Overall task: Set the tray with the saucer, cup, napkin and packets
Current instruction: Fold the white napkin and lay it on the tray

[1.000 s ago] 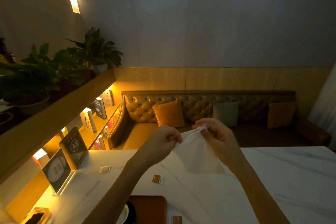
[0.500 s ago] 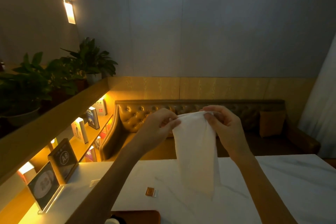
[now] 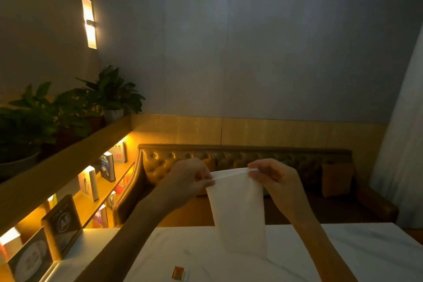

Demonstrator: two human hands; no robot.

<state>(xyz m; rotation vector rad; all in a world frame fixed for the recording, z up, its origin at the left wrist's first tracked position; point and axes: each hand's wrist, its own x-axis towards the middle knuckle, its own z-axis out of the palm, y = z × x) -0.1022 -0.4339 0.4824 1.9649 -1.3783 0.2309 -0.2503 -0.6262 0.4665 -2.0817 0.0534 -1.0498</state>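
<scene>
A white napkin (image 3: 238,210) hangs unfolded in the air above the white marble table (image 3: 354,256). My left hand (image 3: 190,181) pinches its top left corner and my right hand (image 3: 274,178) pinches its top right corner. The top edge is stretched between the two hands. One small orange-brown packet (image 3: 179,273) lies on the table below, near the bottom edge of the view. The tray, the saucer and the cup are out of view.
A tufted leather sofa (image 3: 229,160) with a cushion (image 3: 336,178) stands behind the table. On the left a lit shelf holds books (image 3: 107,166) and framed signs (image 3: 61,224), with potted plants (image 3: 109,94) above. A curtain (image 3: 402,144) hangs at the right.
The napkin has opened out from a bunched state into a flat hanging sheet, and both hands have spread apart. The view has tilted upward, so the tray has left the frame.
</scene>
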